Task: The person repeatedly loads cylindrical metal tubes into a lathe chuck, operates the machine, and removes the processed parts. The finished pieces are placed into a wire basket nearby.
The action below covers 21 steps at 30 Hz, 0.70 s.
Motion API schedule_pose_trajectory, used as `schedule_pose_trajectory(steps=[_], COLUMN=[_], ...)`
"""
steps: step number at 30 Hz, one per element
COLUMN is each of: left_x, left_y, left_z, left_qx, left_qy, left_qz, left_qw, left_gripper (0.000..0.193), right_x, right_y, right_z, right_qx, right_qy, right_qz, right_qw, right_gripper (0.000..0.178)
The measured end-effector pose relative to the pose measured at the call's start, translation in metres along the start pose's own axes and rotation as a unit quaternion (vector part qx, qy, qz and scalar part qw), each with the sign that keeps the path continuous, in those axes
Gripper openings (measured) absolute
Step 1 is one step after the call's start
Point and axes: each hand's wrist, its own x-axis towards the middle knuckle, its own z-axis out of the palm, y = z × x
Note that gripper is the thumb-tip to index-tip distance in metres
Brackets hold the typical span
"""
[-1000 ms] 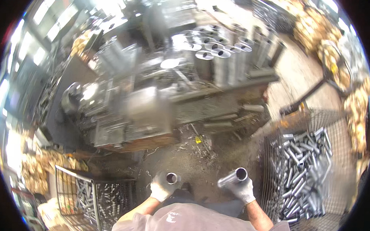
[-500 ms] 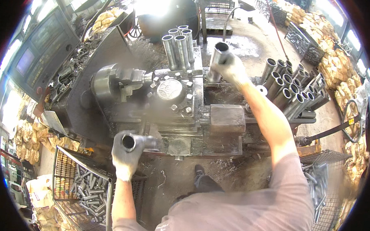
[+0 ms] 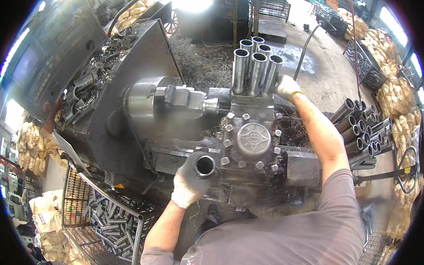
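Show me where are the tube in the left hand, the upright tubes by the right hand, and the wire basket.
Tube (image 3: pixel 205 165), head view, its open end.
Upright tubes (image 3: pixel 257 71), head view, middle tube's wall.
Wire basket (image 3: pixel 81 200), head view, its mesh wall.

Tube (image 3: pixel 205 165) body hidden in left hand (image 3: pixel 191 178) — wire basket (image 3: pixel 107 217) cut off

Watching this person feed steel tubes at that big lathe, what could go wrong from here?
The right hand touches one of the upright tubes standing close together on the machine; a nudge might topple the cluster. The left hand holds a tube near the turret with its protruding bolts, where a glove could snag. Metal shavings lie behind the chuck and could cut a hand.
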Motion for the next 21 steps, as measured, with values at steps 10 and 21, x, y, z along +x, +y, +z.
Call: schedule_pose_trajectory(steps=[10,21], left_x=[0.006,0.179], left_y=[-0.071,-0.116], left_z=[-0.056,-0.148], left_qx=[-0.123,0.248], left_qy=[-0.027,0.21], left_qz=[0.069,0.365], left_qw=[0.99,0.872], left_gripper=[0.093,0.086], right_x=[-0.051,-0.069], right_y=[-0.22,-0.3], right_z=[0.023,-0.016], right_qx=[-0.14,0.26], right_qy=[-0.437,0.001], right_qz=[-0.138,-0.329], right_qw=[0.878,0.908], right_gripper=[0.047,0.022])
